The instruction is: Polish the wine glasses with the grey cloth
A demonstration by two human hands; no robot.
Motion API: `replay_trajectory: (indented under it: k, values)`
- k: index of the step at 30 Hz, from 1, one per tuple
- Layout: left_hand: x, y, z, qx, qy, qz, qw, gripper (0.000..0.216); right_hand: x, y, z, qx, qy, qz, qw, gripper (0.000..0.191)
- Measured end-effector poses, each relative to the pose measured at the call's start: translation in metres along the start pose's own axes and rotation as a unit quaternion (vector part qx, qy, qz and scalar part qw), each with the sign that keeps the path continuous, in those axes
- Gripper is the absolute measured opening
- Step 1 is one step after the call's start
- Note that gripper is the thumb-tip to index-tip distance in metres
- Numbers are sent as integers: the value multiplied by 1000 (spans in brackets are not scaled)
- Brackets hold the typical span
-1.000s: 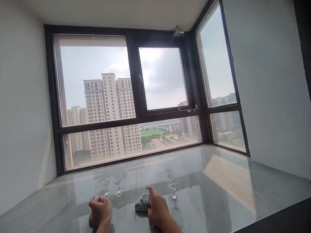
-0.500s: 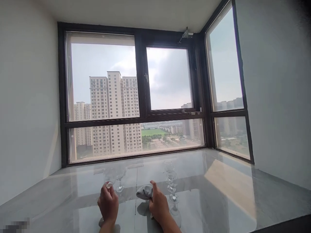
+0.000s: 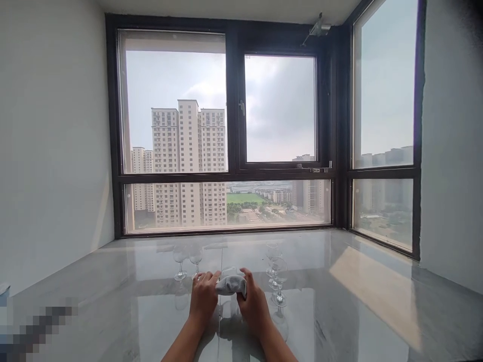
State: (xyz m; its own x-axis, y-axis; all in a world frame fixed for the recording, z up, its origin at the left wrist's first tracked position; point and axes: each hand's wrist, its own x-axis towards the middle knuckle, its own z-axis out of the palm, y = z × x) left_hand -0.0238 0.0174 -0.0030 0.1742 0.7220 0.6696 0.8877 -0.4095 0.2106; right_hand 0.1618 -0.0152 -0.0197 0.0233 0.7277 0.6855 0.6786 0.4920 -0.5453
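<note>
My right hand (image 3: 254,304) is closed around the right end of a grey cloth (image 3: 231,285), with its index finger raised along the edge. My left hand (image 3: 204,297) grips the cloth's left end, fingers bent. A rounded clear shape shows just above the cloth; whether it is a glass or a reflection I cannot tell. Beyond my left hand stand two stemmed wine glasses, one (image 3: 180,260) fully visible and another (image 3: 195,256) with its foot partly hidden by my fingers. More stemmed glasses (image 3: 279,279) stand upright in a row to the right of my right hand.
The glossy grey tiled sill (image 3: 302,332) mirrors hands and glasses. Dark window frames (image 3: 234,176) rise behind, with tall buildings outside. Pale walls (image 3: 53,151) close both sides. A sunlit patch lies on the sill at right, and a blurred-out dark object sits lower left.
My left hand has moved right, away from the leftmost glass, and met the cloth held by my right hand. The view has shifted slightly.
</note>
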Motion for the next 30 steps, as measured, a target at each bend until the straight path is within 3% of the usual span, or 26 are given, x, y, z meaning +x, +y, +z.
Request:
replay_trajectory:
  k: [5,9,13,16,19,23,26,30]
  values:
    - [0,9,-6,2,-19,17,1000,46,0,1,-4,-4,60,-3,998,58]
    - [-3,13,-7,-10,-46,41,998,47,2,5,-4,-42,105,37,993,51]
    - [-3,10,-5,-41,-9,66,997,49,4,7,-5,-70,123,76,987,50]
    - [-1,3,-1,-62,37,34,997,39,3,8,-6,-82,104,110,985,53]
    - [0,-2,2,-83,57,4,995,32,2,6,-3,-79,36,112,990,62]
    - [-1,0,2,-116,-2,-14,993,31,0,4,2,-12,-40,52,998,76]
    - [-1,3,1,-133,-45,-29,990,29,0,1,3,56,-32,22,998,76]
    - [-1,2,3,-169,-47,-35,984,27,0,-3,-1,103,5,16,995,70]
